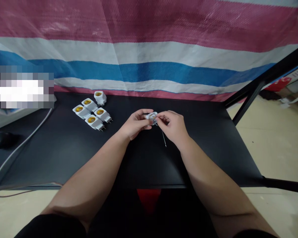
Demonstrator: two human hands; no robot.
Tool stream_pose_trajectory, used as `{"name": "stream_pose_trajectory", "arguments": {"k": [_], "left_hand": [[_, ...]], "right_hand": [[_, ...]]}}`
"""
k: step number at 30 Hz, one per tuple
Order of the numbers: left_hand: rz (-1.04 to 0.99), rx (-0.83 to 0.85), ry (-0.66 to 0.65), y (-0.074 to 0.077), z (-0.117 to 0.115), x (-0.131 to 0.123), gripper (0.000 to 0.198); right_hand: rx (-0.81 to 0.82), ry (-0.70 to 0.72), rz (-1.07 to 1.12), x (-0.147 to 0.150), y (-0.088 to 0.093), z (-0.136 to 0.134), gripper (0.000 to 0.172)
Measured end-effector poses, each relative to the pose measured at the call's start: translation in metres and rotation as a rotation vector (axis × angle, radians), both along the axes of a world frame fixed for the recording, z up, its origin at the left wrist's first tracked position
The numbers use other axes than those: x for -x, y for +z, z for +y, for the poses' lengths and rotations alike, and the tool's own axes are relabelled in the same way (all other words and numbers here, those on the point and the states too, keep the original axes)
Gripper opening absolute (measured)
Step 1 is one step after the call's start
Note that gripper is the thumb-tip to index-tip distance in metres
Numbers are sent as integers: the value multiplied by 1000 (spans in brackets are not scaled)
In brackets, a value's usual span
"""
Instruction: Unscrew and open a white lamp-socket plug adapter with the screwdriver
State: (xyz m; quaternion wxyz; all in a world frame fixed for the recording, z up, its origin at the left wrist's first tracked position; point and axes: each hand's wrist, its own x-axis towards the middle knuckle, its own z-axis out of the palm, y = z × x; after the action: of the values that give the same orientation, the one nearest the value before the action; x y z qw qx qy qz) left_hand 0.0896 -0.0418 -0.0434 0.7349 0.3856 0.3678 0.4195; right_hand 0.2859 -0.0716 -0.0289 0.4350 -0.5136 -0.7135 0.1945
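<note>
My left hand (pixel 135 124) is closed around a small white plug-in lamp socket (pixel 152 117), held just above the black table (pixel 64 148). My right hand (pixel 172 125) pinches at the socket's right side with thumb and fingertips; what it pinches is too small to make out. A thin metal screwdriver shaft (pixel 164 138) pokes out below my right hand, lying on or just over the table. Several more white sockets with yellow centres (pixel 91 110) lie grouped at the table's back left.
A striped pink, white and blue tarp (pixel 149 49) hangs behind the table. A grey cable (pixel 22 140) runs across the left side past a dark mouse (pixel 1 138). A black frame bar (pixel 263 79) slants at the right over pale floor.
</note>
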Motion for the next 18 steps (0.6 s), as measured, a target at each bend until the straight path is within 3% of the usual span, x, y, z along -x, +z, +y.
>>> {"name": "stream_pose_trajectory", "arguments": {"k": [10,18], "left_hand": [[19,-184,24,-5,-2,-5,54],[83,-181,53,-4,-1,-2,51]], "right_hand": [[41,-37,51,3,-3,1,4],[52,-15,49,3,-7,3,6]]}}
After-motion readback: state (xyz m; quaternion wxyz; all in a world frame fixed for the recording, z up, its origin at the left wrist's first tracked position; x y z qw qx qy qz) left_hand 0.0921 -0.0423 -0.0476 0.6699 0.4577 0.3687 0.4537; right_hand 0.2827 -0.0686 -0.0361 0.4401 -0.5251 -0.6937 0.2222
